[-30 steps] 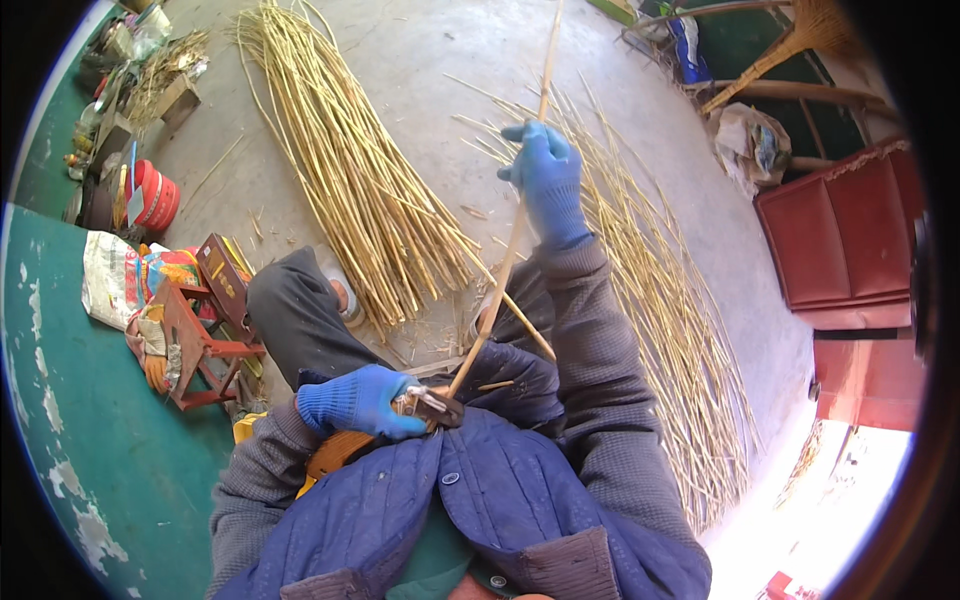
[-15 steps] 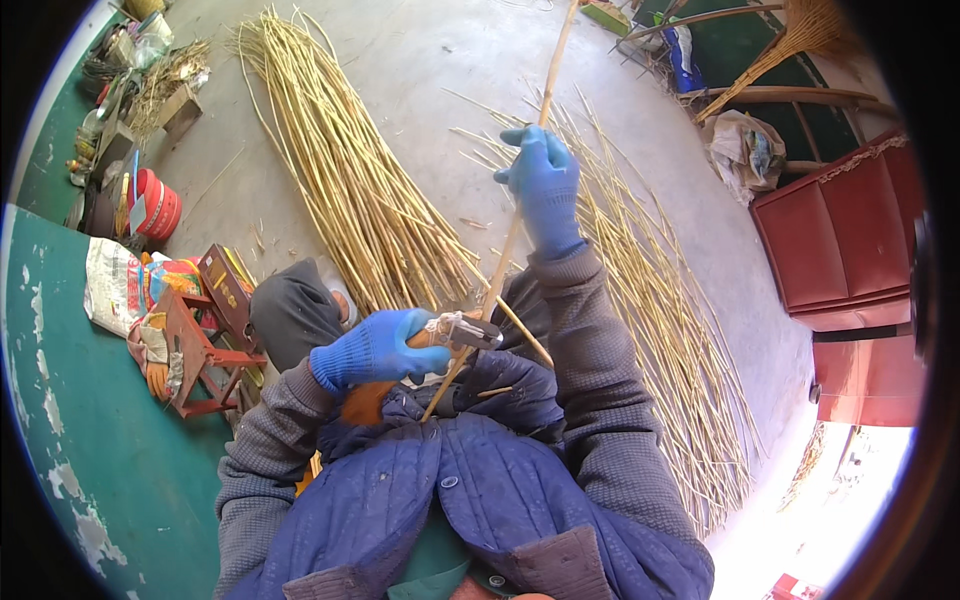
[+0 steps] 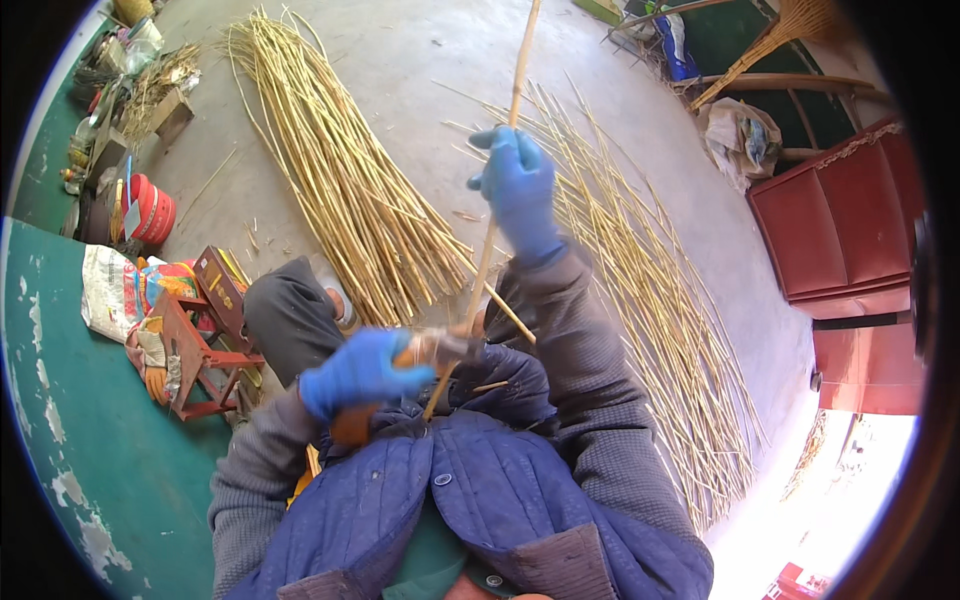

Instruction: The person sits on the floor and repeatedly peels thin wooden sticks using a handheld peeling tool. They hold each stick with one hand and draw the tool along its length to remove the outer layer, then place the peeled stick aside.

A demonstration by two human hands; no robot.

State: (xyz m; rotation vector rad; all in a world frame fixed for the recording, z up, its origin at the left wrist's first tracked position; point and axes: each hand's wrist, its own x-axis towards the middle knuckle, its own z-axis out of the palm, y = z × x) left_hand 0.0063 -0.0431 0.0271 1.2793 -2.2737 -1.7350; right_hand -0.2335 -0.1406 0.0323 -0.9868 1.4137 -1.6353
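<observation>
My right hand [image 3: 518, 190], in a blue glove, is closed round a long thin tan stalk [image 3: 522, 65]. The stalk slants from the upper edge down to the front of my jacket. My left hand [image 3: 362, 375], gloved in blue and blurred, grips a wooden-handled tool [image 3: 448, 347] with a dark metal end. That end lies against the lower stretch of the stalk; motion hides its exact shape. Beyond my hands a thick bundle of stalks [image 3: 345, 170] rests on the floor. A looser spread of thin stalks [image 3: 660, 300] lies to the right.
At the left stand a red wooden stool [image 3: 205, 350], a red round container [image 3: 152, 212] and a patterned sack [image 3: 108, 290]. Red padded furniture [image 3: 840, 220] is at the right, below a whitish bag [image 3: 740, 140] and a straw broom [image 3: 765, 55]. My bent knee [image 3: 290, 315] is beside the bundle.
Both hands have shifted slightly left, and the stalk's upper part has swung left with my right hand. My left hand and the tool are now blurred and a little lower.
</observation>
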